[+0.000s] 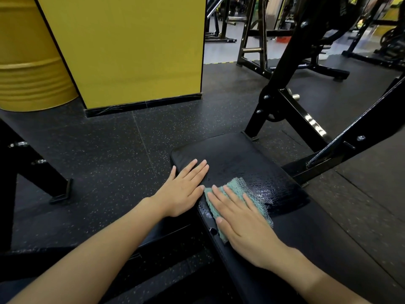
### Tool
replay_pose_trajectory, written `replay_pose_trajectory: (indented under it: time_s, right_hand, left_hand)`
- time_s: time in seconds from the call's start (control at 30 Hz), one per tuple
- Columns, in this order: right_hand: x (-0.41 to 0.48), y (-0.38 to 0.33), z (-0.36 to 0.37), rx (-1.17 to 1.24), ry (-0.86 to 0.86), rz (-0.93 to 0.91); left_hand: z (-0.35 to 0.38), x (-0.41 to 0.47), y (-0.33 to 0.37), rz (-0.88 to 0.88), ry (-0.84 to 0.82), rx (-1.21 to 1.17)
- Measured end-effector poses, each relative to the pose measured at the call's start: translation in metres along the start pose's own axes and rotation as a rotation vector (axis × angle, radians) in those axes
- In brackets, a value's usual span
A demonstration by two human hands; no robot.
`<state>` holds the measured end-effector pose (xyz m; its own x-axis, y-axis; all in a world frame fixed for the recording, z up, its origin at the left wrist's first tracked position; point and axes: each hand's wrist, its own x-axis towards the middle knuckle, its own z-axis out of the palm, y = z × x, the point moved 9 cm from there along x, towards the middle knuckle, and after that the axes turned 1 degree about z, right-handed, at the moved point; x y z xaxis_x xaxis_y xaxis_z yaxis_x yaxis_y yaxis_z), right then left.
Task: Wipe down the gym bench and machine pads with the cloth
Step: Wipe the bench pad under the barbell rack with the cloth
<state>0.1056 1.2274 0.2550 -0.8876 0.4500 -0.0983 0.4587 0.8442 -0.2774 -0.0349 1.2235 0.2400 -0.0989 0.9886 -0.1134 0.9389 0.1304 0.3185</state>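
At far left, a yellow ribbed metal drum (26,62) stands beside a yellow pillar (131,51). Your left hand (186,189) lies flat, fingers straight and together, on the left edge of the black padded vinyl bench seat (241,154). Just right of it, your right hand (243,222), fingers slightly spread, presses the teal terry cloth (238,191) flat onto the pad. A black steel machine frame (306,119) rises at right.

Your fuzzy terry cloth (237,193) is teal with a grey mesh-weave patch, and your vinyl bench pad (241,154) is plain black. The rubber floor tiles (109,154) are black with white and yellowish speckles. The flat wall panel (131,51) and ribbed drum (28,73) are both yellow, and the steel machine frame (285,62) is black.
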Motion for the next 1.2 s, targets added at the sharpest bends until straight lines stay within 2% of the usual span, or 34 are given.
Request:
replay_pose_trajectory:
  time_s: [0.17,0.5,0.67,0.8,0.93,1.2]
  right_hand:
    - [-0.028,-0.009,0.005,0.007,-0.048,-0.014]
    - [0.006,-0.017,0.004,0.000,0.003,0.008]
    - [-0.019,-0.021,0.005,0.024,0.005,-0.016]
    - [-0.041,-0.026,0.005,-0.037,0.098,-0.045]
    - [-0.025,-0.021,0.005,0.030,-0.002,-0.027]
    - [-0.012,-0.014,0.005,0.011,0.026,-0.014]
  left_hand:
    - [-0.001,0.000,0.000,0.010,0.006,-0.009]
    - [-0.002,0.003,-0.003,0.033,-0.016,-0.056]
    - [0.000,0.003,-0.002,0.019,-0.015,0.003]
    - [0.000,0.002,-0.001,0.010,-0.004,0.059]
    - [0.001,0.002,0.000,0.004,0.007,0.132]
    - [0.002,-0.002,0.006,0.013,0.023,0.145]
